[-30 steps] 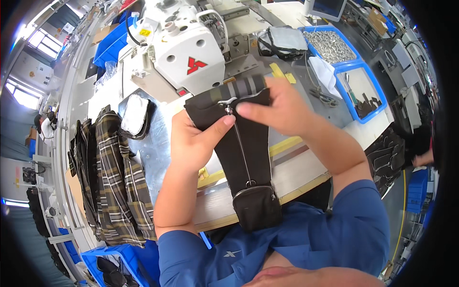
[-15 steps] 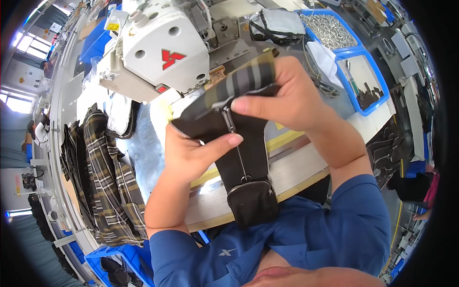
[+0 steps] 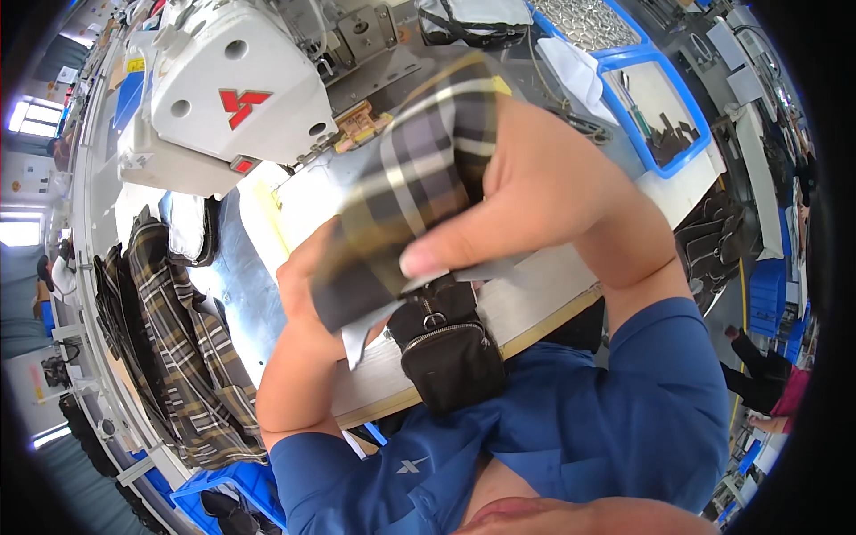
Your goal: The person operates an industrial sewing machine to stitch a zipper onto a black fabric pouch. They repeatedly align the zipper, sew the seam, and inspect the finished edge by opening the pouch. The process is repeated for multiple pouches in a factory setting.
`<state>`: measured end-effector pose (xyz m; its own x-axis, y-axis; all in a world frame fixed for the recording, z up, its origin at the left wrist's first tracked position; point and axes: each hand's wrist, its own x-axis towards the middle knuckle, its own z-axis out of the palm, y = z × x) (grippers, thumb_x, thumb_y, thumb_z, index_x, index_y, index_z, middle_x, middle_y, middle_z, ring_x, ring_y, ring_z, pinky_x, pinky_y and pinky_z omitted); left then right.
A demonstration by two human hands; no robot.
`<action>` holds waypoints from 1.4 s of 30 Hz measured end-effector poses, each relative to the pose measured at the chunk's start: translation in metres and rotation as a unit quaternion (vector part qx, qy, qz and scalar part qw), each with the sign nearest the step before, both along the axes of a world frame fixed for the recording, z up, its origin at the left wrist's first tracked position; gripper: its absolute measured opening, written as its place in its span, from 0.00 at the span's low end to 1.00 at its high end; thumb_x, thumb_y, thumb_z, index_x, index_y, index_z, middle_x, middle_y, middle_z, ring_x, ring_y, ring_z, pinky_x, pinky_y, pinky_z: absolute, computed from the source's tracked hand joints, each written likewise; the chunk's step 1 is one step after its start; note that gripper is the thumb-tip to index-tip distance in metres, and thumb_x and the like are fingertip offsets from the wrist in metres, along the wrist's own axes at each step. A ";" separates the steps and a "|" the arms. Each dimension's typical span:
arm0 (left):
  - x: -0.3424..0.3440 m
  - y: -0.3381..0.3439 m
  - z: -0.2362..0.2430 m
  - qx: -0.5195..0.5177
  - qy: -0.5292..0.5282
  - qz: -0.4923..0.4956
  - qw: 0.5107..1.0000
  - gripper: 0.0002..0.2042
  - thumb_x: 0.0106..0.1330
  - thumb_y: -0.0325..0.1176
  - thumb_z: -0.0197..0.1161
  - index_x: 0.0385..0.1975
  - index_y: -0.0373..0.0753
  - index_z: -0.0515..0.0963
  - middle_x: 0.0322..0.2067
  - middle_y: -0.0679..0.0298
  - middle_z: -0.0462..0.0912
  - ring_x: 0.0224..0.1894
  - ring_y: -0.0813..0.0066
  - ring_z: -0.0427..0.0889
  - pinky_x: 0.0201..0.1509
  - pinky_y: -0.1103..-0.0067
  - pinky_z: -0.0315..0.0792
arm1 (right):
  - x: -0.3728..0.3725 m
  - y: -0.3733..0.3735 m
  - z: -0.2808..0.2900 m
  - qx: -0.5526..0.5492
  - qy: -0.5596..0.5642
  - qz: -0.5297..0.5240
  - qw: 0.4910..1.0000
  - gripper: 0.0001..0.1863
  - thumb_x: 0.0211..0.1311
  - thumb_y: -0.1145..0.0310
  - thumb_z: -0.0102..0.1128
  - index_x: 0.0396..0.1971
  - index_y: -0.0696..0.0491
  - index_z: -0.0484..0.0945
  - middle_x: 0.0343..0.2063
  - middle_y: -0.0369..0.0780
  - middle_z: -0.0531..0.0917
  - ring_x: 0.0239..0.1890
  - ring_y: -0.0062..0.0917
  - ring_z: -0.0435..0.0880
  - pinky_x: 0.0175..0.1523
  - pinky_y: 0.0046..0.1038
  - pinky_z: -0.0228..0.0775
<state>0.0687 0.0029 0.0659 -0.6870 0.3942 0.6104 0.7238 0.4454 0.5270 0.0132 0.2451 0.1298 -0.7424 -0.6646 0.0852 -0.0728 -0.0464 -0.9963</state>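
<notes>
Between my hands is a plaid fabric panel (image 3: 415,178) in black, olive and white, its patterned face turned up and its lower edge curling. My right hand (image 3: 544,201) is closed on the panel's right side, with the thumb pressed on top. At the left edge my left hand (image 3: 303,272) grips the same panel; its fingers are mostly hidden behind the cloth. Below the panel hangs a small black zip pouch (image 3: 453,364) with a metal ring at its top, against the table edge near my body. The panel hides part of the black strap above the pouch.
A white sewing machine (image 3: 236,102) stands at the upper left. Plaid and black fabric pieces (image 3: 178,348) hang at the left, over a blue crate (image 3: 227,486). At the upper right are a blue tray of metal rings (image 3: 593,22) and another blue-rimmed tray (image 3: 704,134) with small tools.
The panel has been flipped so its plaid face now shows and covers the metal clasp seen before. My right hand has moved down and nearer. The view has shifted slightly.
</notes>
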 end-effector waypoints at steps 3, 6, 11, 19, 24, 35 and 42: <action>0.005 0.005 0.010 -0.023 0.005 0.011 1.000 0.22 0.50 0.31 0.82 0.48 0.35 0.89 0.45 0.56 0.92 0.44 0.61 0.92 0.51 0.73 0.84 | -0.005 0.002 -0.006 0.100 0.023 -0.043 0.994 0.19 0.53 0.63 0.82 0.37 0.59 0.84 0.25 0.35 0.83 0.26 0.18 0.77 0.32 0.26 0.67; 0.004 0.007 0.012 -0.006 -0.012 0.016 1.000 0.23 0.49 0.25 0.80 0.49 0.36 0.89 0.48 0.56 0.92 0.49 0.60 0.92 0.56 0.73 0.86 | -0.006 0.000 -0.020 0.086 0.080 -0.076 0.990 0.20 0.55 0.56 0.80 0.28 0.58 0.83 0.14 0.36 0.75 0.17 0.20 0.70 0.24 0.30 0.58; 0.004 0.007 0.008 -0.020 0.039 0.032 0.999 0.22 0.49 0.23 0.80 0.47 0.35 0.89 0.47 0.55 0.92 0.48 0.59 0.93 0.55 0.72 0.86 | -0.003 0.001 -0.014 0.093 0.066 -0.033 0.993 0.19 0.53 0.58 0.81 0.34 0.57 0.84 0.21 0.36 0.81 0.23 0.21 0.76 0.30 0.29 0.66; 0.010 0.001 0.000 0.029 0.028 0.086 0.996 0.20 0.50 0.25 0.83 0.45 0.36 0.88 0.42 0.54 0.90 0.41 0.56 0.91 0.50 0.70 0.84 | -0.002 -0.010 -0.020 0.021 0.024 -0.047 0.998 0.23 0.50 0.62 0.80 0.44 0.57 0.83 0.31 0.41 0.89 0.34 0.27 0.86 0.40 0.32 0.77; 0.003 0.009 -0.002 0.090 0.322 0.184 0.924 0.23 0.50 0.32 0.85 0.48 0.45 0.85 0.47 0.63 0.81 0.51 0.60 0.78 0.52 0.66 0.75 | -0.002 -0.004 0.010 0.160 0.052 -0.012 0.986 0.27 0.58 0.63 0.79 0.55 0.56 0.82 0.41 0.41 0.87 0.43 0.23 0.85 0.49 0.27 0.77; 0.028 0.012 0.029 -0.201 0.309 0.110 0.923 0.13 0.53 0.24 0.79 0.38 0.43 0.88 0.38 0.69 0.82 0.39 0.68 0.78 0.43 0.70 0.69 | 0.000 -0.007 -0.010 0.162 0.167 -0.024 0.972 0.20 0.56 0.60 0.77 0.40 0.61 0.84 0.30 0.47 0.86 0.34 0.39 0.84 0.44 0.37 0.77; 0.029 0.011 0.023 -0.209 0.327 0.099 0.916 0.14 0.51 0.25 0.76 0.39 0.43 0.89 0.38 0.71 0.83 0.39 0.72 0.77 0.42 0.73 0.65 | 0.007 -0.010 -0.020 0.076 0.270 -0.052 0.958 0.18 0.63 0.64 0.71 0.50 0.56 0.84 0.45 0.48 0.86 0.49 0.46 0.84 0.55 0.42 0.75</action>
<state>0.0981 0.0137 0.0890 -0.3109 0.5954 0.7408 0.7073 0.6656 -0.2381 0.0204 0.2349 0.1102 -0.6803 -0.6242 0.3840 -0.5760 0.1315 -0.8068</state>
